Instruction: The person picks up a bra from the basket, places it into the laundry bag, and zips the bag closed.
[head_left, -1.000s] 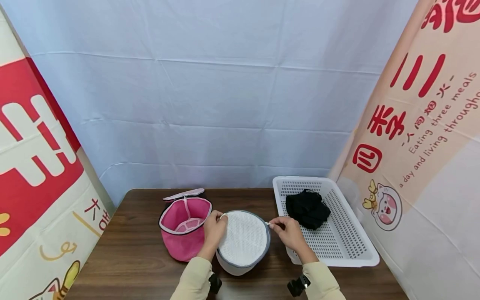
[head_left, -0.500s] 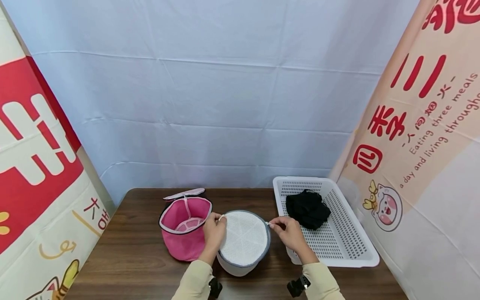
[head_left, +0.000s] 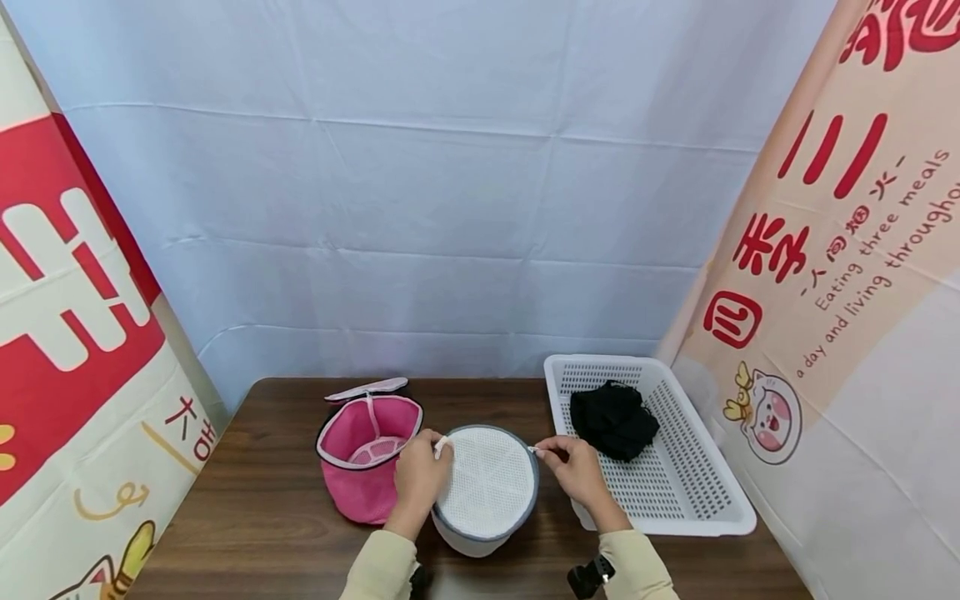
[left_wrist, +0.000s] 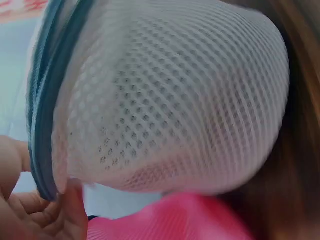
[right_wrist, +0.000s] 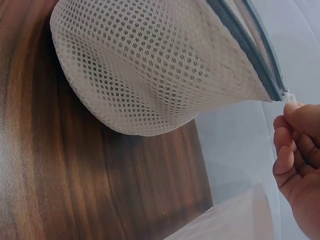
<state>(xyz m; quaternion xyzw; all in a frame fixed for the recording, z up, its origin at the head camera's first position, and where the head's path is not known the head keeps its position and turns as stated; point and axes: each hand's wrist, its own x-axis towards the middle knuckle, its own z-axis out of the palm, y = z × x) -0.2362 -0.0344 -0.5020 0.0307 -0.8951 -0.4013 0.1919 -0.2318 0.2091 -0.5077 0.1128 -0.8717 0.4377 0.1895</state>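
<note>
A round white mesh laundry bag [head_left: 486, 483] with a blue-grey zipper rim [left_wrist: 50, 95] stands on the table, its flat lid on top. My left hand [head_left: 422, 475] pinches the bag's left edge, where a bit of white material shows by the fingers. On the opposite side my right hand [head_left: 579, 475] pinches a small white zipper pull [right_wrist: 289, 97] between thumb and forefinger. Left of the white bag, close to my left hand, a pink mesh laundry bag [head_left: 358, 490] stands upright with its lid folded back.
A white plastic basket [head_left: 712, 492] sits at the right of the brown table [head_left: 255, 500], with bunched black cloth [head_left: 615, 419] in it. A light blue cloth [head_left: 450, 208] hangs behind the table. Printed cloths hang on both sides.
My left hand has shifted slightly left and toward me, and more of the white material shows by its fingers. The right hand keeps its pinch on the zipper pull.
</note>
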